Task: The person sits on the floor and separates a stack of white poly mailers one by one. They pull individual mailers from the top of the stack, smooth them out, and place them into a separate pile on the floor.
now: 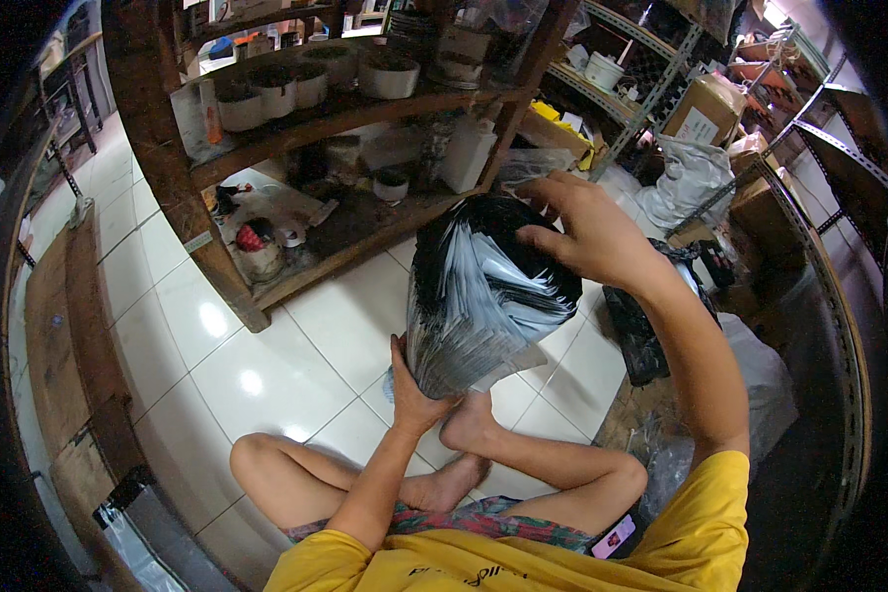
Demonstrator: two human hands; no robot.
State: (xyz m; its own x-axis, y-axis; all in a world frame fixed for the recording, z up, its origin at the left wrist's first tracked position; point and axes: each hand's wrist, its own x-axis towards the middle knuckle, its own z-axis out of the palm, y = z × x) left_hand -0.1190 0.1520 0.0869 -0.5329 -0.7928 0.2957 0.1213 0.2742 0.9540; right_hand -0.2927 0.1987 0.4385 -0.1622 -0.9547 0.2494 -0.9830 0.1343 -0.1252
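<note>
We have free room over the white floor tiles (257,370), centre-left of frame, between the wooden plank (64,326) at far left and the plastic bundle (483,306). Upper centre's blocked for us: the wooden shelf (365,235) crosses there. Right of centre, the right forearm (696,345) bars the way; past it, the black bag (641,331) and metal rack (809,227) crowd us. Lower centre: crossed legs (582,479) obstruct.

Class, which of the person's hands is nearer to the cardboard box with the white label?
Right. The right hand is below and left of the cardboard box; the left hand is farther down-left, holding the plastic-bag bundle's lower end.
</note>
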